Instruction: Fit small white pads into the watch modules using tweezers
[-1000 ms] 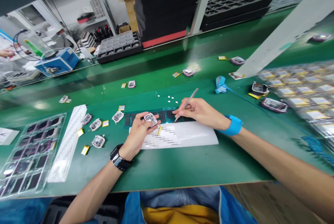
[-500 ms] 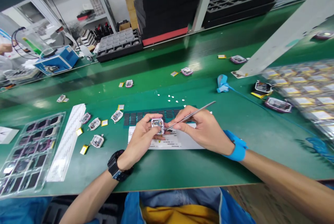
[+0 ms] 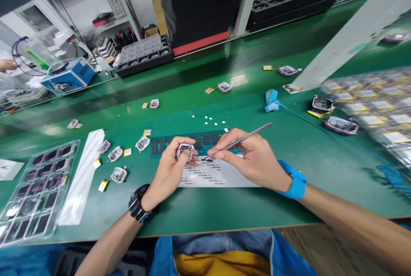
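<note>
Midway along the table's point(image 3: 199, 214) near edge, left hand point(image 3: 170, 164) is holding an open casing point(image 3: 186, 146) in curled fingers, right hand point(image 3: 247, 151) is pinching tweezers point(image 3: 257, 130) by a dark strip point(image 3: 208, 160), apart; more casings point(image 3: 115, 153) are lying leftward, seemingly unfinished too.

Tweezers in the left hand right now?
No, the right hand grips the tweezers, while the left hand holds an open case.
</note>
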`<state>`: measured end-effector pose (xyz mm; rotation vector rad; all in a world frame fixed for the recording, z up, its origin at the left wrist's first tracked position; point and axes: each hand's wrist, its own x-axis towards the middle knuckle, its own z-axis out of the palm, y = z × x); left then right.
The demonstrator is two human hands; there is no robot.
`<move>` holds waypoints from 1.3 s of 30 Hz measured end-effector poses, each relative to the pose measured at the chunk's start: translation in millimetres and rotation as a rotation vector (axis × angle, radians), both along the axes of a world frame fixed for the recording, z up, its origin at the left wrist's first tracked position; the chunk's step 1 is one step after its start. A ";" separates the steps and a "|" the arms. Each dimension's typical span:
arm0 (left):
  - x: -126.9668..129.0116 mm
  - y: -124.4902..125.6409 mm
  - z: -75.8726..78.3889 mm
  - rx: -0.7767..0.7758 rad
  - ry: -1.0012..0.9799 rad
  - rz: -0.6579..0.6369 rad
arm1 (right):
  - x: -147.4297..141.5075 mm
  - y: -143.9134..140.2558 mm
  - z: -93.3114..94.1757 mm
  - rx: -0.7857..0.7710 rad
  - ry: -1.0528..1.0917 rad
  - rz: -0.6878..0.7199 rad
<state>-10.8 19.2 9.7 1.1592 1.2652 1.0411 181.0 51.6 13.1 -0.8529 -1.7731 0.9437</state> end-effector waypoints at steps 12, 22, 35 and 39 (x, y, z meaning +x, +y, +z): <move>15.2 -6.1 -0.2 -0.300 -0.496 0.063 | -8.2 -8.6 -12.8 0.111 -0.073 0.053; 17.9 -9.1 0.5 -0.308 -0.553 0.072 | -9.5 -9.4 -13.5 0.119 -0.044 0.080; 18.3 -10.3 0.3 -0.343 -0.565 0.056 | -12.3 -9.0 -15.6 0.125 -0.078 0.054; 17.5 -11.4 -3.2 -0.349 -0.551 0.044 | -13.1 -8.8 -15.4 0.117 -0.097 0.041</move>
